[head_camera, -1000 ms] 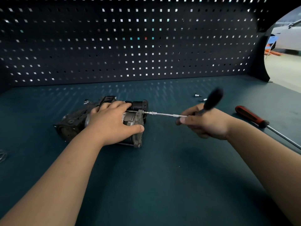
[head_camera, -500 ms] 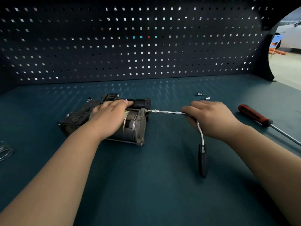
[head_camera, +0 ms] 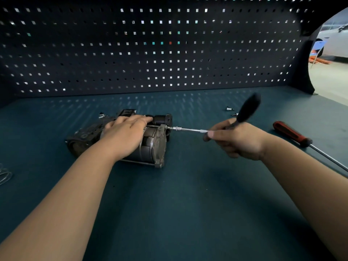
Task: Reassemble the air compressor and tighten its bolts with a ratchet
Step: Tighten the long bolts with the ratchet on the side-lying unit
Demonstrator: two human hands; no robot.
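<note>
You've got a teal bench top [head_camera: 188,213] with a dark pegboard [head_camera: 150,53] at its back. A red-handled screwdriver [head_camera: 291,133] lies below the pegboard's right end, and two small silver bits [head_camera: 228,108] sit closer to the pegboard. Wire loops [head_camera: 4,174] lie below its left end. There's a white car [head_camera: 337,40] past its right edge.

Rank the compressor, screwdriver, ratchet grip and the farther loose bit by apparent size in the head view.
1. compressor
2. screwdriver, though its shaft runs out of frame
3. ratchet grip, blurred, so its outline is uncertain
4. bit
</note>
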